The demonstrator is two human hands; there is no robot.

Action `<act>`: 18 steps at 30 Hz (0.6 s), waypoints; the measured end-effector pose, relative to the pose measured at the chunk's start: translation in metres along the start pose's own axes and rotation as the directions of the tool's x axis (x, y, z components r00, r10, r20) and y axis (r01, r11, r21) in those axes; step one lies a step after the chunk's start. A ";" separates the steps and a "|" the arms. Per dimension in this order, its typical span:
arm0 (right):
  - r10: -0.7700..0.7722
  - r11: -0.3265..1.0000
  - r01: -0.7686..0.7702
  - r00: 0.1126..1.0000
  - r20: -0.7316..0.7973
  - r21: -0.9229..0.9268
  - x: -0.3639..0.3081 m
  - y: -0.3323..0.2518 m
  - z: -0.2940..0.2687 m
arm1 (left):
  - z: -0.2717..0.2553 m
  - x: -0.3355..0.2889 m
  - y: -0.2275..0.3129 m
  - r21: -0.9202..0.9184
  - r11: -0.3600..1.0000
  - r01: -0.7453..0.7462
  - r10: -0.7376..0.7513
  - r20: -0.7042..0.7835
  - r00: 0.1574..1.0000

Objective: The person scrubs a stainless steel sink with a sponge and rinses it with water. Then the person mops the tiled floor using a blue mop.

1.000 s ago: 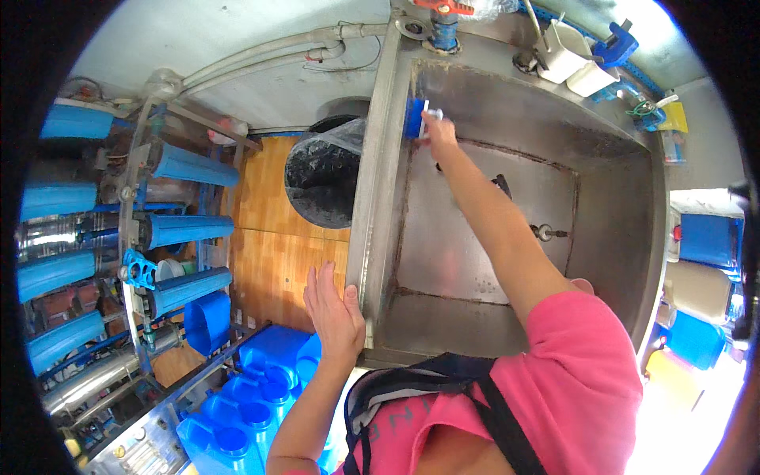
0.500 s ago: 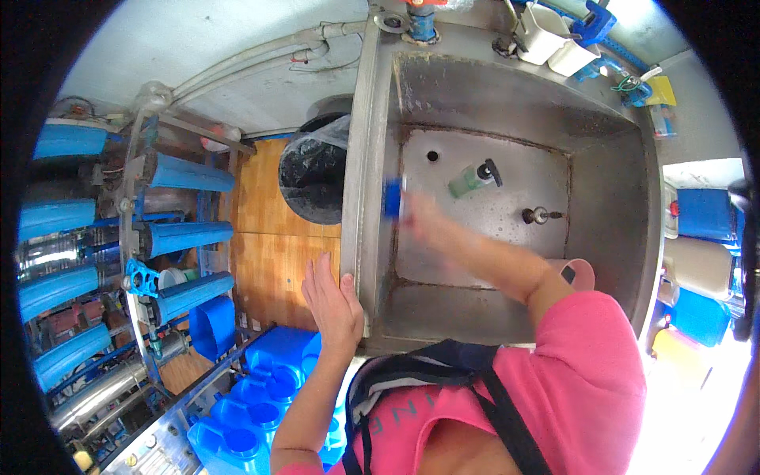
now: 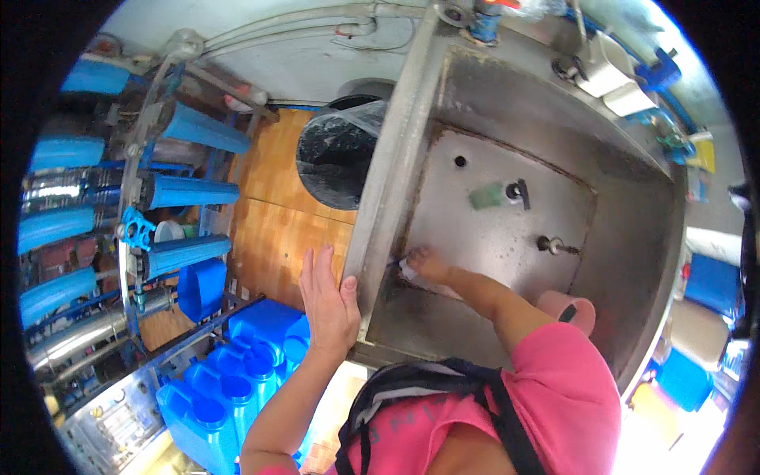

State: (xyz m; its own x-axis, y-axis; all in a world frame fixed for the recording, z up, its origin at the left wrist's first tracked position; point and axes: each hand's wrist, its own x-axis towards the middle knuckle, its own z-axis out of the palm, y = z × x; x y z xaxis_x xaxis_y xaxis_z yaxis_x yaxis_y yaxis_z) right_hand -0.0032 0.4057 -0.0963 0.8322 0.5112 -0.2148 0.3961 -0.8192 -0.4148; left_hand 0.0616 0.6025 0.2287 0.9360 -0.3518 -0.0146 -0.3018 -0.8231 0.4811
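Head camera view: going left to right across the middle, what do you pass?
Blue filter cylinders → wooden floor → left hand on the steel sink's rim → right hand pressing a pale cloth → green sponge → drain fitting.

Sink basin: floor mostly open. Obstacles on it: green piece, black fitting, metal stub, small hole. Left rim blocked low down by left hand. Right hand fills the near-left corner. Black-lined bin stands just outside the rim.
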 end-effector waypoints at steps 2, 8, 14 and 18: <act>-0.076 0.997 0.079 0.990 -0.118 0.021 0.023 0.054 -0.006 | 0.000 0.001 0.000 0.025 1.000 0.006 -0.006 -0.007 1.000; 0.848 0.470 -0.810 0.305 -0.434 0.350 0.095 0.219 -0.079 | 0.000 0.001 -0.001 0.076 0.996 0.050 -0.049 -0.018 0.999; 0.781 0.616 -0.611 0.393 -0.485 0.497 0.089 0.102 -0.022 | 0.003 -0.001 0.001 0.117 0.990 0.078 -0.072 -0.048 0.996; 0.283 0.958 -0.221 0.835 -0.471 0.184 0.011 -0.010 0.051 | 0.003 -0.002 0.004 0.138 0.987 0.077 -0.070 -0.057 0.996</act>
State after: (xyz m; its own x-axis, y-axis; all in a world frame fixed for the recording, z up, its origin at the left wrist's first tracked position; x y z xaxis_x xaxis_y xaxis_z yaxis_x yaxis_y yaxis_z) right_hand -0.0178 0.4328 -0.1401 0.9901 0.0728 0.1198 0.1245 -0.8497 -0.5123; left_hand 0.0578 0.5991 0.2284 0.9636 -0.2673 0.0018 -0.2507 -0.9015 0.3529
